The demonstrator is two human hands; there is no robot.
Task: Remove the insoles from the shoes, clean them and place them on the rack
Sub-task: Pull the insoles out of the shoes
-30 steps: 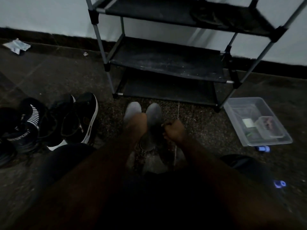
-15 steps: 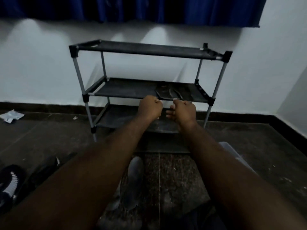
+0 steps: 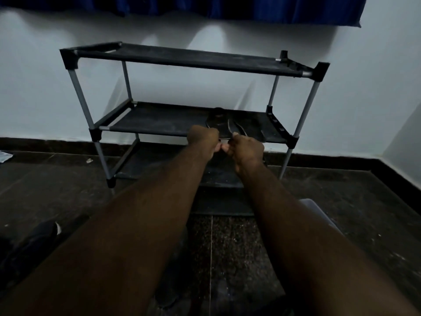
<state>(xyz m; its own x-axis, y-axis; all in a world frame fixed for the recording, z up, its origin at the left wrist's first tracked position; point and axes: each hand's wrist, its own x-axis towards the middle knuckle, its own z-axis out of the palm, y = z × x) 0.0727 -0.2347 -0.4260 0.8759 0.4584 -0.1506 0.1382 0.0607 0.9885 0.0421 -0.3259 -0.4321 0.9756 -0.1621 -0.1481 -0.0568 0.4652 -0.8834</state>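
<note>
A black three-tier shoe rack (image 3: 303, 74) stands against the white wall. Two dark insoles (image 3: 218, 124) lie side by side on its middle shelf, right of centre, heels toward me. Both my arms reach out to that shelf's front edge. My left hand (image 3: 203, 140) is curled into a fist over the heel end of the left insole. Beside it, my right hand (image 3: 247, 149) is curled at the heel of the right insole (image 3: 242, 131). The thumbs nearly touch under the front rail. Whether the fingers grip the insoles or the rail is hidden.
A dark shoe with a white edge (image 3: 46, 233) lies on the floor at lower left. A clear plastic box (image 3: 319, 213) shows behind my right forearm. A scrap of paper (image 3: 4, 156) lies at the far left. A blue curtain (image 3: 227, 8) hangs above.
The view rose from the floor to the rack. My hands left the grey insoles on the floor, reached the middle shelf, and have drawn closer together at its front edge.
</note>
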